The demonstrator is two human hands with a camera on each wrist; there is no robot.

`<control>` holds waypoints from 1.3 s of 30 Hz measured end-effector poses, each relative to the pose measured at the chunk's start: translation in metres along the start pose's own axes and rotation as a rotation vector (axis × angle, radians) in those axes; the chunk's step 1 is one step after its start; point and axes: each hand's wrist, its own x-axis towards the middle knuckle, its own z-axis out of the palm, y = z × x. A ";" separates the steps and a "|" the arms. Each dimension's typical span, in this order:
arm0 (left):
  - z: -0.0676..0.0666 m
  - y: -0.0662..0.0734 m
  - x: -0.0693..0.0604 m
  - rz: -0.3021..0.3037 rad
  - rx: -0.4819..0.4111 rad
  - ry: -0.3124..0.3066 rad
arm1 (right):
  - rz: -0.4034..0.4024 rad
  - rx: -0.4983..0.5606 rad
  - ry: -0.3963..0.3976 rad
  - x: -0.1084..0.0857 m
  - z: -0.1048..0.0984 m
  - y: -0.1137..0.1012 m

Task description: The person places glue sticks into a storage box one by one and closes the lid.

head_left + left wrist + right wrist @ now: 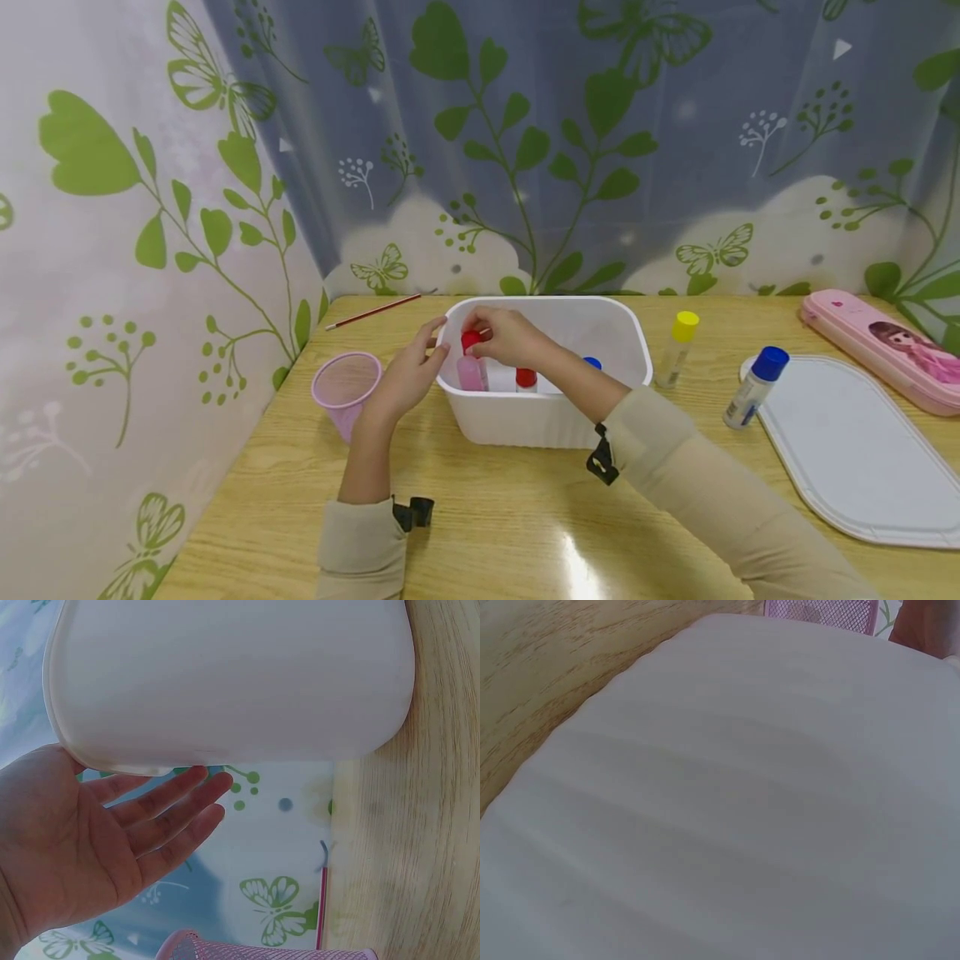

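Observation:
In the head view a white bin (517, 419) stands on the table. Inside its left end, my right hand (513, 337) pinches a red cap (471, 341); just below the cap is a pink bottle (470, 372). Another red-capped container (527, 380) and a blue cap (592, 363) show inside the bin. My left hand (407, 371) rests at the bin's left rim, and the left wrist view shows its fingers (169, 817) extended beside the white wall (232, 690). The right wrist view is mostly filled by the bin's outer wall (727, 787); my right hand is out of that view.
A pink mesh cup (347, 392) stands left of the bin, with a thin red brush (375, 312) behind. To the right are a yellow-capped glue stick (677, 350), a blue-capped one (756, 388), a white board (855, 450) and a pink case (885, 346).

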 end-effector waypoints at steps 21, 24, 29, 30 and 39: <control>0.001 0.002 0.002 -0.014 -0.004 -0.003 | 0.057 0.045 0.016 -0.011 -0.012 -0.005; 0.002 0.001 0.002 -0.014 -0.002 -0.001 | 0.026 0.052 0.053 -0.019 -0.023 -0.007; 0.002 -0.002 0.002 -0.013 -0.014 0.003 | 0.010 0.100 0.137 -0.042 -0.050 -0.009; 0.002 -0.002 0.002 -0.014 -0.014 0.005 | 0.014 0.108 0.157 -0.048 -0.055 -0.009; 0.000 -0.003 0.001 -0.010 -0.008 0.008 | 0.071 0.050 0.347 -0.103 -0.105 0.016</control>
